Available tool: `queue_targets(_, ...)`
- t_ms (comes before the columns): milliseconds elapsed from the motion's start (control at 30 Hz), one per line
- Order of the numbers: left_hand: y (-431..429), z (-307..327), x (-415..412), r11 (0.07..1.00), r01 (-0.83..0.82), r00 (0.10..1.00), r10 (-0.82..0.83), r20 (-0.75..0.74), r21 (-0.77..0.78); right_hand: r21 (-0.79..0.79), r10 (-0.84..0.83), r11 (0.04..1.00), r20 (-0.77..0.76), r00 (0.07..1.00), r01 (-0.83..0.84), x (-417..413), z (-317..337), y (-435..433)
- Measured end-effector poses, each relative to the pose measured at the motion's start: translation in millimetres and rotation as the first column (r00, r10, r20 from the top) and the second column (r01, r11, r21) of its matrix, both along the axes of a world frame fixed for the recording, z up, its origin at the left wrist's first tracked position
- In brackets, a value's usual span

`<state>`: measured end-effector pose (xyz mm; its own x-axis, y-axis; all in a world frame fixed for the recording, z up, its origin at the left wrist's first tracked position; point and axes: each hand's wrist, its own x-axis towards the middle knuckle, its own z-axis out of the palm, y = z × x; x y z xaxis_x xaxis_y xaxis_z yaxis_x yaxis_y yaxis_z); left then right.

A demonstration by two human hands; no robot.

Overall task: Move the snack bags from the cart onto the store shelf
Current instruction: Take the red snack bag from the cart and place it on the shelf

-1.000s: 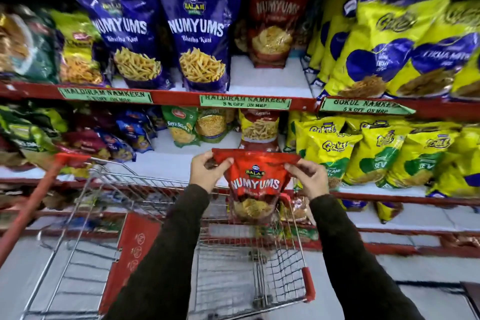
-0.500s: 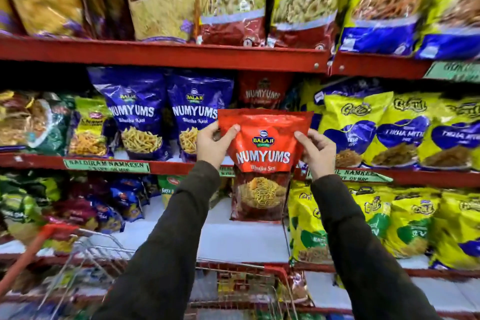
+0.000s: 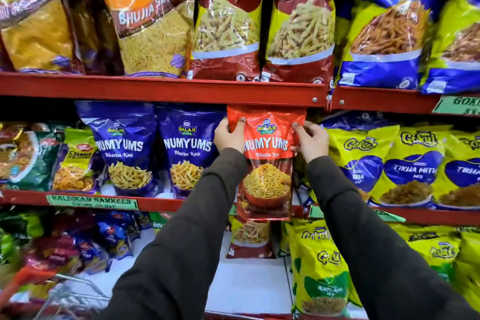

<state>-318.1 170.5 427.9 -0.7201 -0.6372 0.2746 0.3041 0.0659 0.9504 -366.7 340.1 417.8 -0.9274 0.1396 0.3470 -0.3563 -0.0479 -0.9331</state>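
I hold a red Numyums Bhujia Sev bag point(image 3: 266, 163) upright in front of the middle shelf point(image 3: 161, 201). My left hand point(image 3: 230, 135) grips its upper left edge and my right hand point(image 3: 310, 139) grips its upper right edge. The bag's top touches the underside of the red shelf rail above. Its bottom hangs just below the middle shelf's front edge. Two blue Numyums bags point(image 3: 124, 148) stand on that shelf directly to the left. The cart point(image 3: 70, 296) shows only as a blurred wire corner at the bottom left.
Yellow Gokul bags point(image 3: 363, 163) fill the middle shelf to the right. Tall snack bags point(image 3: 226, 21) line the top shelf. The lower shelf point(image 3: 246, 283) holds a small red bag, yellow bags on the right and mixed packets on the left, with white surface between.
Both hands have lifted the red bag from above the cart up to the middle shelf, closer to the shelf slot beside the blue bags. The view has tilted upward.
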Motion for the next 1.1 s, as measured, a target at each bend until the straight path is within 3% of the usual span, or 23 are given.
queue_targets(167, 7.0, 10.3, -22.7, 0.995, -0.058, 0.998, 0.057, 0.013, 0.080, -0.057, -0.040, 0.998, -0.013, 0.999, 0.040, -27.9, 7.0, -5.0)
queue_targets(300, 8.6, 2.8, -26.5, 0.992, -0.112, 0.993, 0.110, 0.044, 0.053, -0.145, 0.002, 0.989, 0.075, 0.997, 0.009, -33.9, -4.4, -12.8)
queue_targets(433, 10.1, -12.2, -25.8, 0.993, -0.065, 0.997, 0.061, 0.040, 0.103, -0.169, 0.020, 0.986, 0.115, 0.993, 0.000, -34.1, -19.7, -22.3)
queue_targets(500, 8.5, -18.6, -25.1, 0.999, -0.013, 0.999, 0.011, 0.044, 0.039, -0.126, 0.013, 0.992, 0.105, 0.994, 0.000, -34.9, -25.9, -23.8)
queue_targets(567, 10.8, -30.3, -52.1, 0.998, 0.056, 0.995, -0.058, 0.085, 0.018, 0.026, -0.003, 1.000, 0.111, 0.994, 0.000, -63.9, -38.9, -30.2)
queue_targets(633, 12.3, -43.7, -47.9, 0.991, 0.123, 0.984, -0.128, 0.127, 0.048, 0.131, 0.022, 0.990, 0.154, 0.988, -0.043, -58.1, -55.9, -33.6)
queue_targets(767, 21.9, -82.4, -42.2, 0.968, 0.208, 0.956, -0.232, 0.179, 0.142, 0.171, 0.124, 0.967, 0.335, 0.934, -0.190, -50.8, -94.7, -37.5)
queue_targets(900, 12.6, -114.5, -39.7, 0.942, 0.306, 0.888, -0.335, 0.317, 0.138, 0.024, 0.278, 0.949, 0.413, 0.868, -0.315, -48.1, -116.4, -38.3)
queue_targets(1100, -2.2, -124.1, -33.8, 0.921, 0.390, 0.874, -0.367, 0.319, -0.011, -0.084, 0.334, 0.940, 0.416, 0.846, -0.330, -34.6, -116.5, -33.0)
